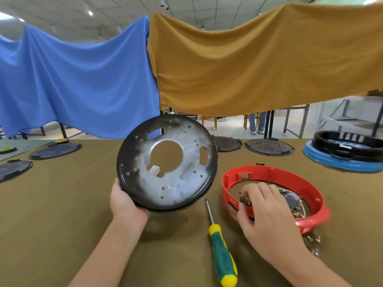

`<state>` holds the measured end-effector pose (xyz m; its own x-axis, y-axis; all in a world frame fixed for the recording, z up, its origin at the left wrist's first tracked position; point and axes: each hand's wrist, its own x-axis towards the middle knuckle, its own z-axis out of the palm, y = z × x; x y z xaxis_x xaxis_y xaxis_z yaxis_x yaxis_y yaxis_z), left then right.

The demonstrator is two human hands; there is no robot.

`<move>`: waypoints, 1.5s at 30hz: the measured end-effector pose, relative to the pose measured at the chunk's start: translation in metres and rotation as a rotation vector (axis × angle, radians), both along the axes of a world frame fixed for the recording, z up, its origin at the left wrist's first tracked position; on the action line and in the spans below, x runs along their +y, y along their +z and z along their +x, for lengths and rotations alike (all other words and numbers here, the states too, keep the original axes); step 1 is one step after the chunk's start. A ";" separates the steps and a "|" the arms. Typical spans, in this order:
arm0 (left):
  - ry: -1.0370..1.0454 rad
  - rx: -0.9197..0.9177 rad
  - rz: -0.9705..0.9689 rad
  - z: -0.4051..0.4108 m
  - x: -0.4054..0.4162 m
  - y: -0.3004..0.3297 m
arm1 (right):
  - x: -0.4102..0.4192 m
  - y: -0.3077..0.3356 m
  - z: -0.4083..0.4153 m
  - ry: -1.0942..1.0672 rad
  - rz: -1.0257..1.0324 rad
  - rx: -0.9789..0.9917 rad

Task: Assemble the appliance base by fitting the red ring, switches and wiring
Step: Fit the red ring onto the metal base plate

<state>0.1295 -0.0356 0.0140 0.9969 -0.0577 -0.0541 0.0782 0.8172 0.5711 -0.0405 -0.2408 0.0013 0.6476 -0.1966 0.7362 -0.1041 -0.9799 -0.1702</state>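
My left hand point(124, 204) grips the lower left rim of a round metal base plate point(182, 179) with a black edge, and holds it up tilted above the table. The plate has a large centre hole and many small holes. The red ring point(269, 170) lies on the table at the right. My right hand point(267, 212) reaches into the ring, its fingers curled around a small dark part point(244, 200). Grey switches and wiring point(292, 198) lie inside the ring, partly hidden by my hand.
A green and yellow screwdriver point(222, 253) lies between my hands. Loose screws point(314, 243) sit beside the ring. Several dark round plates point(268, 147) lie along the far table edge, and a black and blue housing point(344, 160) stands at far right. Blue and ochre cloths hang behind.
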 end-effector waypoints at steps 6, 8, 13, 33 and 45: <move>0.000 -0.011 0.034 0.001 -0.001 -0.007 | 0.000 -0.004 -0.001 -0.176 -0.109 0.193; -0.001 0.005 0.040 0.001 -0.001 -0.010 | 0.000 -0.003 -0.001 -0.181 -0.155 0.198; -0.020 0.052 0.056 0.001 0.000 -0.012 | -0.003 -0.004 -0.002 -0.111 -0.172 0.171; -0.056 0.254 0.186 0.006 -0.004 -0.014 | -0.015 0.000 -0.001 0.013 -0.232 -0.201; -0.098 0.086 0.413 0.008 -0.003 -0.016 | -0.016 -0.002 0.005 0.065 -0.307 -0.230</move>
